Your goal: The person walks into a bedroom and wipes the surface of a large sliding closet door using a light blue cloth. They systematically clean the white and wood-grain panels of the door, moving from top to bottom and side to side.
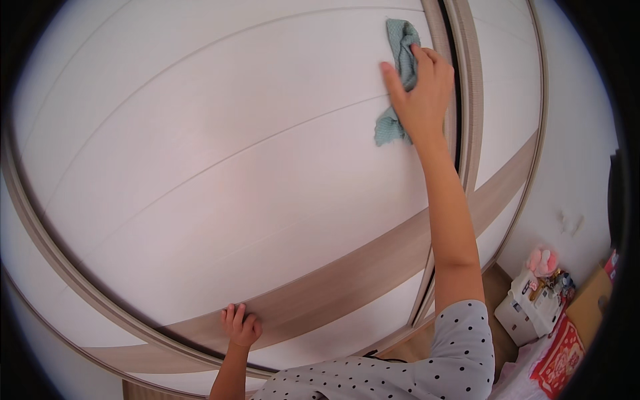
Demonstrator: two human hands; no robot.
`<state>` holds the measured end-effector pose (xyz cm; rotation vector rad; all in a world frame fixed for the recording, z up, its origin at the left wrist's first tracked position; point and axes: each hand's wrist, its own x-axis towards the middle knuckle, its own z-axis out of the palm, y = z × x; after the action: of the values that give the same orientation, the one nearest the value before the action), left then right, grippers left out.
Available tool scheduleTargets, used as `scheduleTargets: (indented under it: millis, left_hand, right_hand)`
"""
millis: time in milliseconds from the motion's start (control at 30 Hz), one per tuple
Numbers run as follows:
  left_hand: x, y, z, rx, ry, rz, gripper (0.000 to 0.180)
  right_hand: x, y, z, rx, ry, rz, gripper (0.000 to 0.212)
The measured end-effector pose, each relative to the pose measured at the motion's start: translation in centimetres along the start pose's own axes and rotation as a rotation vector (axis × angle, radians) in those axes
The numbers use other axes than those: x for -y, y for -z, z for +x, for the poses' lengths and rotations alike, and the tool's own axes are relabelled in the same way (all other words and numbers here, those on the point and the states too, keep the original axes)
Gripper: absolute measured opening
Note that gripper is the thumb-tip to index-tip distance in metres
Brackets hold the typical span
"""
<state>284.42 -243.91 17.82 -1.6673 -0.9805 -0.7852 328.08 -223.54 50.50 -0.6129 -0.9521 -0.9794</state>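
Note:
High on the right side of a white wardrobe door (253, 133), my right hand (427, 90) presses a grey-green cloth (404, 50) to the panel. The cloth is crumpled; one end sticks out above the fingers and another hangs below the thumb. The hand lies close to the door's wood-toned frame (470, 100). Lower down and to the left, my left hand (240, 327) rests on the door's brown horizontal band (347, 287). Its fingers are slightly bent and apart, and nothing shows in them.
A second white door panel (510, 73) stands to the right beyond the frame. At the lower right are a white bin (523, 310) filled with small items, a pink plush thing (542, 261), a cardboard piece (590, 300) and a red patterned cloth (560, 357).

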Motion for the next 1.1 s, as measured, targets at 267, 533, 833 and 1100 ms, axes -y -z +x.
scheduleTargets:
  millis: [267, 533, 833, 1100]
  left_hand:
    - [-0.9, -0.6, 0.7, -0.050, 0.019, 0.014, 0.011]
    - [-0.7, -1.3, 0.5, -0.003, 0.003, -0.063, 0.008]
    - [0.2, -0.7, -0.6, -0.015, -0.002, -0.053, 0.008]
    - [0.3, -1.2, -0.3, -0.021, -0.029, -0.058, 0.009]
  right_hand:
    - [8.6, -0.9, -0.7, 0.014, -0.074, 0.186, 0.023]
    - [25.4, 9.8, -17.9, 0.628, 0.402, 0.902, 0.032]
    - [9.6, 13.6, -13.2, 0.506, -0.873, 0.594, 0.033]
    - [-0.5, 12.7, -11.6, 0.479, -0.746, -0.104, 0.034]
